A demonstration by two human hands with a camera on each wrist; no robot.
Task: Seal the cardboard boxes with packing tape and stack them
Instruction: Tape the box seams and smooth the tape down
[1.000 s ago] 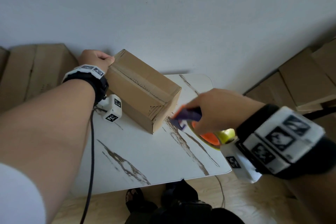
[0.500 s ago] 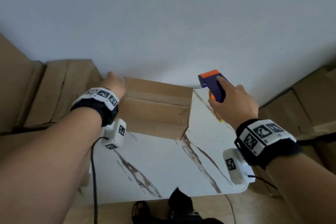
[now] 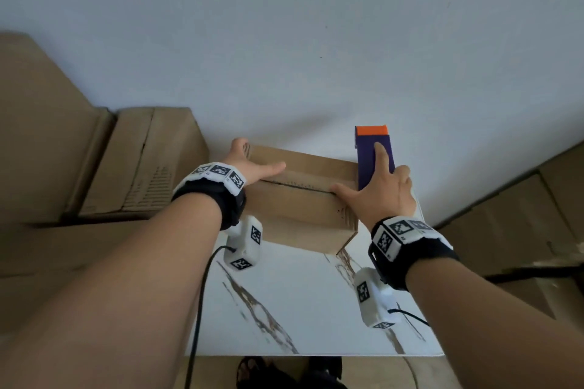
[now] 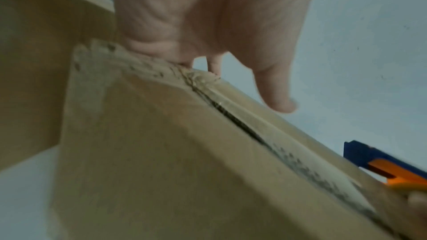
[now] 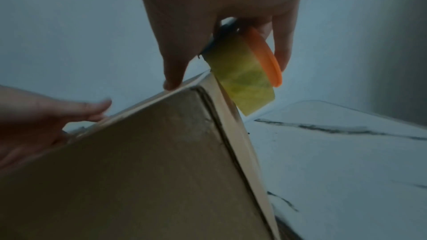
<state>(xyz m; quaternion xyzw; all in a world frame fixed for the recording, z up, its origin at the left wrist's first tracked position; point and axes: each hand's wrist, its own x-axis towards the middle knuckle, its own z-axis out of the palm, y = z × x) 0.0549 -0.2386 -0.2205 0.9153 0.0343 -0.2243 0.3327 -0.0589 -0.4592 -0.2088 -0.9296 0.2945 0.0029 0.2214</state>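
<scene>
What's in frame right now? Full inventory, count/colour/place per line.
cardboard box: 1, brown, on the table's far part, top seam running left to right, not yet taped
tape dispenser: 1, purple with orange tip, at the box's right end
tape roll: 1, yellowish, on the dispenser, beside the box's right edge
table: 1, white with brown veins, under the box
other cardboard boxes: several, brown, left and right of the table
wall: 1, pale grey, behind the table
wrist cameras: 2, white with black markers, under the wrists
left hand: holds the box's left end
right hand: grips the dispenser
</scene>
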